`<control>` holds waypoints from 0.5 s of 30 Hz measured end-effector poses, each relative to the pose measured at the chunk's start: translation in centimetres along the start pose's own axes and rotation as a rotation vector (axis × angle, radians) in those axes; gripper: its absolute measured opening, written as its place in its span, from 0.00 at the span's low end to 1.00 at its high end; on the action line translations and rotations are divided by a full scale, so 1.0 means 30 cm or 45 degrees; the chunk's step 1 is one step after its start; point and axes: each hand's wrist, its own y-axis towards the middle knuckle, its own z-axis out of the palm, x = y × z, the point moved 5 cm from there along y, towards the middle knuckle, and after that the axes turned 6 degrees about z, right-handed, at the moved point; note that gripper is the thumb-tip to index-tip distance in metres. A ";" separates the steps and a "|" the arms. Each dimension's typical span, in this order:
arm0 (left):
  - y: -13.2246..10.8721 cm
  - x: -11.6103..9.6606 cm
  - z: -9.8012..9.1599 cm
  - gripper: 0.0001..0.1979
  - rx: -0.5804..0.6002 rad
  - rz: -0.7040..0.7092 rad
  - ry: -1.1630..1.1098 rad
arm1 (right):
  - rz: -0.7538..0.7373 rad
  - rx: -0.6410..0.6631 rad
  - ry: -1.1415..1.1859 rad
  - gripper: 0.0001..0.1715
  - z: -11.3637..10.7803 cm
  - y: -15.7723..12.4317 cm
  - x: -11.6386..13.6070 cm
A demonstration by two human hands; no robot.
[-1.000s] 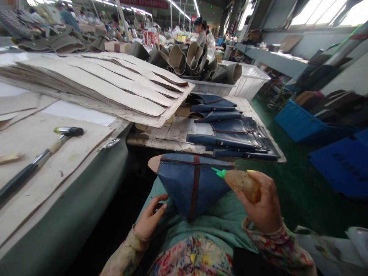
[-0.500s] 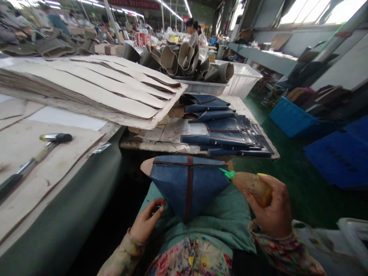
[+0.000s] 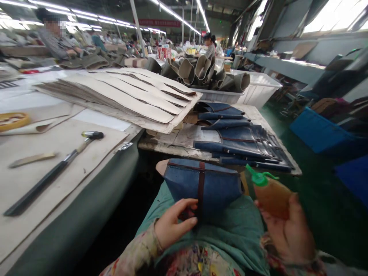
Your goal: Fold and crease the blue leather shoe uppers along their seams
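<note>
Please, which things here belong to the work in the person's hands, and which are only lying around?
In use:
left hand, touching the blue leather panel
right hand, holding the amber glue bottle

Lying around:
hammer
stacked beige pattern sheets
pile of blue pieces
white crate

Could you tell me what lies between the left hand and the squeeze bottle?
The head view shows the blue leather piece and teal lap cloth between the left hand and squeeze bottle.
</note>
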 end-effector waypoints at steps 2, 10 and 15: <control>0.013 -0.082 0.014 0.28 -0.059 0.109 -0.021 | 0.445 0.194 0.058 0.29 0.100 -0.054 -0.110; -0.012 -0.115 -0.020 0.32 -0.456 0.201 -0.575 | 0.976 0.994 -0.233 0.37 0.346 -0.281 -0.380; -0.108 -0.068 -0.175 0.30 -0.749 0.100 -0.815 | 0.464 1.252 -0.662 0.36 0.373 -0.262 -0.360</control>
